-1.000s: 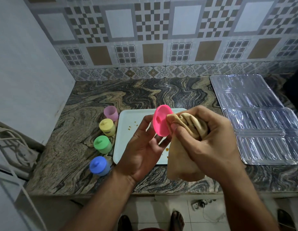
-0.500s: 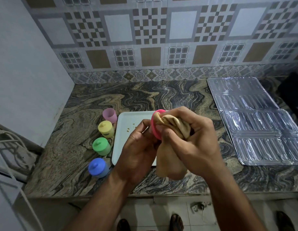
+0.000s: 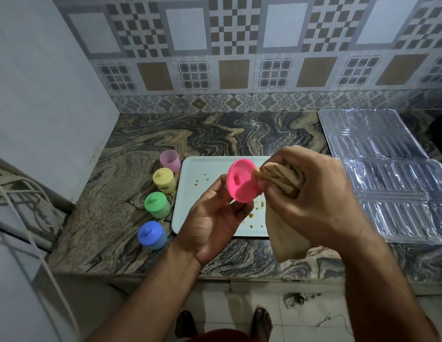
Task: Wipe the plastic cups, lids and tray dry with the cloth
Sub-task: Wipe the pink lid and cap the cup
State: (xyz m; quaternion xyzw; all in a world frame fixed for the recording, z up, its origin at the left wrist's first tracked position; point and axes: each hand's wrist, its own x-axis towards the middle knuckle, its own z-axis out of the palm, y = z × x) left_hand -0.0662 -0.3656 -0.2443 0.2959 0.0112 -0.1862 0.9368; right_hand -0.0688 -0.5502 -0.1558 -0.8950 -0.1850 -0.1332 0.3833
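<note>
Half a second on, the bunched cloth (image 3: 281, 178) has drawn back off the pink lid (image 3: 242, 180), uncovering its round face and small knob, where before the fabric was wrapped over it. Both hands are raised above the near edge of the marbled table (image 3: 215, 137). A person's left hand (image 3: 212, 218), palm up, grips the lid by its lower rim between thumb and fingertips, tilting it on edge. Their right hand (image 3: 313, 193) is clenched round the tan cloth — its wadded end touches the lid's right rim, while a loose tail hangs down past the table's near edge.

Below the hands lies the white tray (image 3: 190, 193), flat on the table and dotted with brownish specks and smears. Along the tray's left side stands a row of small plastic cups: a pink cup (image 3: 170, 161) farthest away, open and without a lid; then a yellow cup (image 3: 164, 180), a green cup (image 3: 157, 204) and, nearest, a blue cup (image 3: 152, 235) — the last three capped with lids of matching colour, each with a knob on top. All four stand upright, just beside the tray.

At the right of the table, well apart from the cups, a sheet of clear ribbed plastic (image 3: 388, 174) lies flat. A patterned tile wall (image 3: 239, 45) rises behind. Sandalled feet (image 3: 262, 322) show on the floor below.
</note>
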